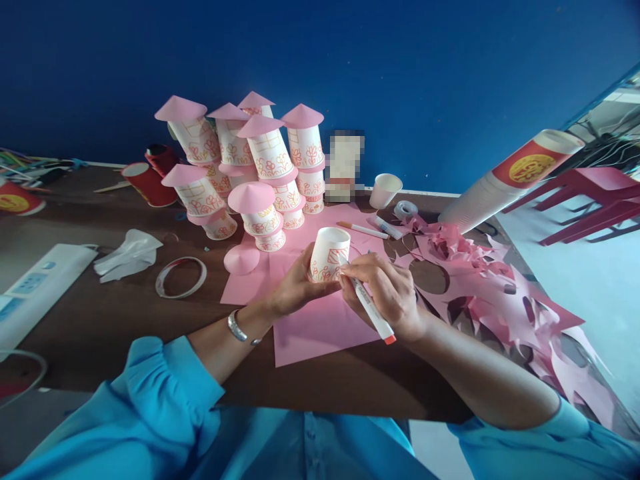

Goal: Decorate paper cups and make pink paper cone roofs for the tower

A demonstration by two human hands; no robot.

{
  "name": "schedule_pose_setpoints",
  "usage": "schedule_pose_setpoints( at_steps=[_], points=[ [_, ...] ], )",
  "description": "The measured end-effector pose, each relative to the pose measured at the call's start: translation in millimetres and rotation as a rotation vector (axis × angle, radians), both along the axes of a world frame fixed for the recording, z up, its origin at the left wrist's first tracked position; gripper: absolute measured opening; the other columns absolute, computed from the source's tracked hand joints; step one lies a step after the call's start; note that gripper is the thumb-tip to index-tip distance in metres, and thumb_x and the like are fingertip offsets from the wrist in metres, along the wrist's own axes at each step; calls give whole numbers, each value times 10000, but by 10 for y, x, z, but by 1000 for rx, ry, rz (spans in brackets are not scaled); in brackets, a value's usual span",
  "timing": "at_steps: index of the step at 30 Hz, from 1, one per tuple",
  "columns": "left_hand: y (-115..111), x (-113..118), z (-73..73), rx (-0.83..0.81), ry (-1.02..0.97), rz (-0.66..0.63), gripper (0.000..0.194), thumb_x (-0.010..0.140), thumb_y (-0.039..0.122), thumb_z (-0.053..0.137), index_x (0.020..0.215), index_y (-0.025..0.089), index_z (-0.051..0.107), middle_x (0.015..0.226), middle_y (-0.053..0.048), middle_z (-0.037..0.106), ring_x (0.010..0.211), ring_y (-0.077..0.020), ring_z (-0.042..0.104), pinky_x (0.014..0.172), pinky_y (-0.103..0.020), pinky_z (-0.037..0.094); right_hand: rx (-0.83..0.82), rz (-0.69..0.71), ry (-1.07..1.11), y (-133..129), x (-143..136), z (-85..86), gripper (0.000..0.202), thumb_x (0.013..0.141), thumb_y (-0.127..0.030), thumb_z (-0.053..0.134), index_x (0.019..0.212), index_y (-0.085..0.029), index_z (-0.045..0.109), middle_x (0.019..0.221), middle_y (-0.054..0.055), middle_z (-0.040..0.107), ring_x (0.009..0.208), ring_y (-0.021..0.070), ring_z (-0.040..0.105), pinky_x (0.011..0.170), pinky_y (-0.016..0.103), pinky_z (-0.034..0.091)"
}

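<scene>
A white paper cup (324, 257) with red flower drawings and a red outlined shape near its top is gripped by my left hand (299, 283), fingers around its left side and base. My right hand (383, 290) is closed on a white marker (369, 308) with a red end, its tip at the cup's right side. Beneath both hands lie pink paper sheets (305, 337). Behind the cup stand several decorated cup towers (273, 157) with pink cone roofs. A loose pink cone (242, 259) rests left of my left hand.
Cut pink paper scraps (500, 300) spread across the right side. A tall cup stack (500, 183) leans at the back right. An orange marker (363, 230), a plain cup (385, 191) and clear tape (405, 210) lie behind. On the left are a tape ring (181, 277) and crumpled white paper (129, 255).
</scene>
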State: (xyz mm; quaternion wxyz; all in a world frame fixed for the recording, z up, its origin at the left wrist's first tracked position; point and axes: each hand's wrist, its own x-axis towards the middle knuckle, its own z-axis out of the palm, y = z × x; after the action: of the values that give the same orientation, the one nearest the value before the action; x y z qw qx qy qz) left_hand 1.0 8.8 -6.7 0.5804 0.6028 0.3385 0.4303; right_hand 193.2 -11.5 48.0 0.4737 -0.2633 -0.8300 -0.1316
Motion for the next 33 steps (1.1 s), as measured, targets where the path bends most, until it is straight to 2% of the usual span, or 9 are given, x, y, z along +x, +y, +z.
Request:
schedule_pose_setpoints(
  at_steps=[6,17,25,33],
  points=[
    [-7,-4,-8,-16,16,12,659,755,525,906,1194,192,545,1182,-92,641,1054,-260,599,843,-363,501,-18,5,-2,8,-5,-37,162,972,-73,621,1041,-208,562,785,9,722,666,142,708,578,257,575],
    [9,18,25,9,13,36,657,710,522,928,1140,196,554,1073,-55,643,968,-230,590,796,-353,503,-89,33,-46,-39,-18,-88,159,980,-71,626,1026,-206,555,791,3,715,643,137,677,562,269,527],
    [-5,9,29,-21,4,28,693,708,563,922,1159,192,549,1115,-78,638,1012,-256,595,829,-378,502,-25,52,15,-19,3,-20,182,958,-63,634,1065,-198,576,814,18,733,692,149,721,608,260,586],
    [-18,4,39,-57,-21,5,746,729,579,910,1253,192,547,1147,-89,640,1064,-274,597,898,-416,506,-24,-3,-7,9,37,15,189,947,-66,645,1068,-199,588,792,6,709,657,138,694,547,234,552]
  ],
)
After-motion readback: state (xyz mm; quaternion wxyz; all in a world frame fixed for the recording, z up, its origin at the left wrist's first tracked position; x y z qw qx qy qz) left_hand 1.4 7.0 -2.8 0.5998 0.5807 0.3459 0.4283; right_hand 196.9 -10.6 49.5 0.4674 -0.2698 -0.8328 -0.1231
